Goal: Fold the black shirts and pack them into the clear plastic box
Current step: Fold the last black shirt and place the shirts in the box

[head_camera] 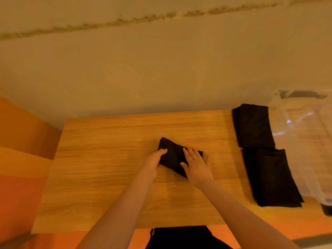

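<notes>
A small folded black shirt (172, 153) lies in the middle of the wooden table (107, 159). My left hand (155, 159) holds its left edge, fingers curled over the cloth. My right hand (196, 165) lies flat on its right half with fingers spread. Two more folded black shirts sit at the table's right side, one at the back (253, 125) and one nearer me (273, 178). The clear plastic box (309, 141) stands just right of them, with nothing visible inside.
A plain wall rises behind the table. Orange flooring shows to the left and in front. Dark cloth (183, 238) hangs at the table's near edge by my body. A dark object (327, 209) sits at the box's near corner.
</notes>
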